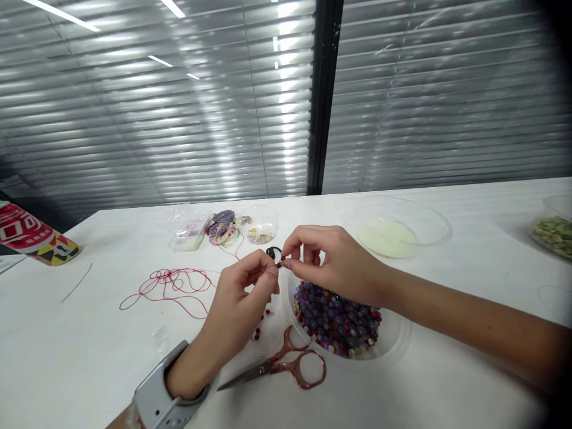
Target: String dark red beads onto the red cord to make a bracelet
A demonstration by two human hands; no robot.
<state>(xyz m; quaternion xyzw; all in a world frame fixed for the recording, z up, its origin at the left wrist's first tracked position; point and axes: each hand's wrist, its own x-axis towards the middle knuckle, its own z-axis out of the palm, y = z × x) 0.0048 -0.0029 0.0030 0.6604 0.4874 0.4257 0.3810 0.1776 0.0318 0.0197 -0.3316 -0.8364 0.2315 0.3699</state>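
Currently I note my left hand and right hand pinching a red beaded cord between narrowed fingertips, above a clear bead bowl.

A wide grey watch strap circles the left wrist.

Thin red cord, pinched up between left hand and right hand, small dark bead at the pinch. Short strand of dark red and black beads hangs below left hand, slack, over the table. Small black ring just behind the pinch, partly hidden. Clear plastic bowl under right wrist, heaped with round purple beads, a few red and green among them
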